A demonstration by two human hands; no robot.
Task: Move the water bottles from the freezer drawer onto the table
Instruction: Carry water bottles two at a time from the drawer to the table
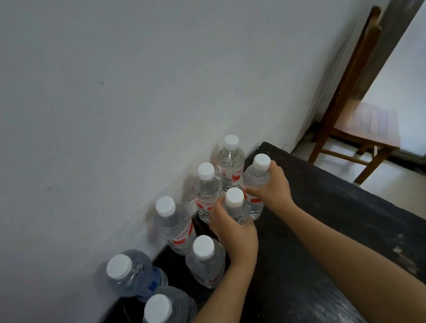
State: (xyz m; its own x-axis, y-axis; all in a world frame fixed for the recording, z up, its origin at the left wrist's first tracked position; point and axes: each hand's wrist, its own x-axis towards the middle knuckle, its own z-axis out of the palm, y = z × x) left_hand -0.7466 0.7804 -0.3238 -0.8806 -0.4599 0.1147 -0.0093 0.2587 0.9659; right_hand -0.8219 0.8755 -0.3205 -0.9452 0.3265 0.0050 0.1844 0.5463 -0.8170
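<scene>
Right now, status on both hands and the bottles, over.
Left grip round near bottle, right grip round far bottle, both upright. Six more bottles standing on black table by wall. Neighbours crowd close.

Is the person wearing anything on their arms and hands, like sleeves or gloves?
No. Both arms are bare: no sleeve shows on the left forearm or the right forearm. The left hand and the right hand wear no gloves, and I see no watch, bracelet or ring.
</scene>
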